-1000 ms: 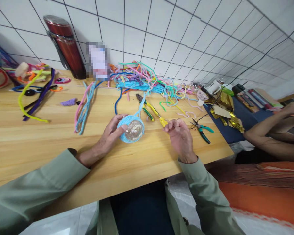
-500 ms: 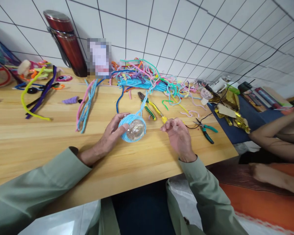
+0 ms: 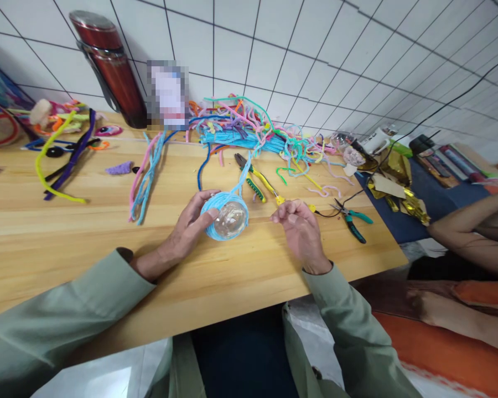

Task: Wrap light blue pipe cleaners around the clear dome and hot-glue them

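Observation:
A clear round ball (image 3: 231, 219) has light blue pipe cleaner (image 3: 216, 228) coiled around it, and blue strands run up from it toward the back. My left hand (image 3: 191, 226) grips the coil from the left, thumb on top. My right hand (image 3: 301, 226) is raised to the right of the ball, apart from it, its fingers curled together; whether something small is between the fingertips is too small to tell. Just behind lie yellow-and-green pliers (image 3: 262, 182). Black-and-teal pliers (image 3: 352, 221) rest to the right of my right hand.
Along the tiled wall lies a heap of coloured pipe cleaners (image 3: 244, 141). A red thermos (image 3: 116, 77) and a blurred upright object (image 3: 168, 97) stand at the back left. More pipe cleaners (image 3: 149, 177) lie left. Another person's arms (image 3: 473, 221) are at the right.
My left hand and the ball are almost unmoved. The fingers of my right hand have shifted slightly. The other person's lower hand has moved a little to the left.

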Demonstrator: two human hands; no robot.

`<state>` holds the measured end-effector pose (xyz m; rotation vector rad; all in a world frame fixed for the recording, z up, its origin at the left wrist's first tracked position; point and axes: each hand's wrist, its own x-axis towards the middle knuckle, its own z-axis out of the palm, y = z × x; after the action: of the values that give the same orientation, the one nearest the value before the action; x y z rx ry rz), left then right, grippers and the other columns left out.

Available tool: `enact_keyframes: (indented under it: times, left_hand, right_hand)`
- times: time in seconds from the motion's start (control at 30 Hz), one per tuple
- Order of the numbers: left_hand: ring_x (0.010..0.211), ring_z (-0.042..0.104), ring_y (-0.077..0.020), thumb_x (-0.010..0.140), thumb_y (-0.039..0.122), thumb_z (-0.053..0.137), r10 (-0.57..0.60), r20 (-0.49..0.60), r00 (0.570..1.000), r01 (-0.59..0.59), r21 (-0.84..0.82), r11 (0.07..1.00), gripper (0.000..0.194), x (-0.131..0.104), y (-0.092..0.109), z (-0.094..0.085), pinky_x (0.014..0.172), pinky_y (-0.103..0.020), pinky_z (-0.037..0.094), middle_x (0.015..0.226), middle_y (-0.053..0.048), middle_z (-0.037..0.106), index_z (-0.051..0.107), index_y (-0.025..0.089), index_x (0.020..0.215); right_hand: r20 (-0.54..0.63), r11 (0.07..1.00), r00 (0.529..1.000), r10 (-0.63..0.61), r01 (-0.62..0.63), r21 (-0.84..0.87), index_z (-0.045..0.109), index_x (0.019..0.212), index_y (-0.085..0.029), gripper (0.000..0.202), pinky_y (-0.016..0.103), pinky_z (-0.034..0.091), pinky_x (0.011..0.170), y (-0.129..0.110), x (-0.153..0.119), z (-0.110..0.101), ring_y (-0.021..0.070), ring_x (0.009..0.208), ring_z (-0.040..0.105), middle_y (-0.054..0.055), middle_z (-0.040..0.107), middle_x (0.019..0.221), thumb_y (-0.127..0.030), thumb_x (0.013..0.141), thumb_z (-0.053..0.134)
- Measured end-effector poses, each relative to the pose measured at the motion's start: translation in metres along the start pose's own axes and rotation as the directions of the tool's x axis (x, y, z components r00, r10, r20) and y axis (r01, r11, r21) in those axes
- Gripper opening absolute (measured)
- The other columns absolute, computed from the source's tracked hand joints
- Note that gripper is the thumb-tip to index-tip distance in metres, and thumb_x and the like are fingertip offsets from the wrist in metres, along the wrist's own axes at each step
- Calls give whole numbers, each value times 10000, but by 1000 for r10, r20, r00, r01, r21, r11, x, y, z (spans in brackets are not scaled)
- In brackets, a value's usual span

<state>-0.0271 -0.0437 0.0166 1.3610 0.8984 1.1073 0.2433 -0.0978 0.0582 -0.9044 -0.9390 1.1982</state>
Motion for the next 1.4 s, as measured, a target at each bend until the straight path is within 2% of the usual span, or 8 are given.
enact_keyframes:
  times: [0.33, 0.63, 0.83, 0.97, 1.07, 1.17, 1.3, 1.4]
  left_hand:
    - [1297, 661, -335, 930, 613, 746, 11, 3, 1000, -11, 14, 1000, 546, 0, 0, 0, 1090, -454, 578, 1372, -89, 738, 666, 256, 1334]
    - [1249, 663, -323, 953, 616, 714, 23, 13, 1000, -24, 46, 999, 529, 0, -3, -2, 1080, -447, 583, 1320, -82, 734, 679, 264, 1347]
    - [1283, 655, -321, 955, 613, 731, 24, 17, 1000, -24, 31, 999, 531, 1, -5, -2, 1106, -437, 560, 1329, -79, 731, 680, 259, 1347]
    - [1319, 644, -316, 968, 603, 725, 33, 27, 999, -33, 17, 999, 520, 1, -8, -3, 1118, -427, 548, 1389, -71, 722, 671, 268, 1361]
    - [1295, 651, -314, 947, 613, 745, 34, 16, 999, -34, -2, 999, 543, 1, -8, -2, 1092, -418, 559, 1381, -73, 727, 669, 257, 1350]
    - [1258, 658, -304, 941, 612, 755, 36, 7, 999, -36, -6, 999, 549, 1, -6, -1, 1059, -405, 566, 1332, -72, 737, 670, 250, 1345]
    - [1228, 658, -300, 928, 616, 771, 29, 3, 1000, -29, -18, 999, 555, 1, -5, -1, 1024, -397, 571, 1294, -72, 738, 677, 248, 1332]
    - [1248, 652, -302, 921, 617, 785, 26, 2, 1000, -26, -39, 999, 559, 1, -5, -1, 1035, -397, 568, 1315, -72, 734, 682, 254, 1333]
  right_hand:
    - [4, 999, 1000, -19, 19, -37, 600, 794, -256, 259, 387, 535, 826, 4, -1, 2, 172, 749, 616, -31, 616, 803, -289, 821, 856]
    - [37, 999, 999, -16, 17, -39, 678, 815, -254, 360, 378, 566, 818, 7, -3, 1, 179, 751, 640, -16, 665, 796, -537, 908, 881]
    - [12, 1000, 1000, 16, -16, -13, 703, 832, -251, 312, 370, 573, 800, 5, -2, 2, 172, 753, 624, -4, 687, 833, -491, 890, 893]
    - [-13, 1000, 1000, 5, -6, -23, 731, 853, -259, 142, 357, 560, 798, 7, 0, 2, 167, 756, 637, -7, 714, 859, -322, 855, 858]
    - [-33, 999, 999, -38, 36, -38, 721, 746, -253, 91, 357, 546, 777, 9, 2, -2, 173, 733, 633, -6, 707, 781, -222, 800, 787]
    - [-50, 998, 998, -40, 37, -55, 716, 718, -247, 123, 362, 536, 751, 10, 3, -5, 184, 707, 636, 0, 688, 699, -270, 825, 774]
    - [-39, 998, 999, 15, -17, -54, 743, 898, -256, 225, 356, 529, 735, 8, 2, -6, 181, 691, 629, -18, 697, 716, -438, 844, 864]
    - [-31, 998, 999, 17, -19, -52, 688, 865, -260, 274, 354, 526, 752, 7, 0, -3, 177, 697, 628, -27, 702, 716, -426, 817, 901]
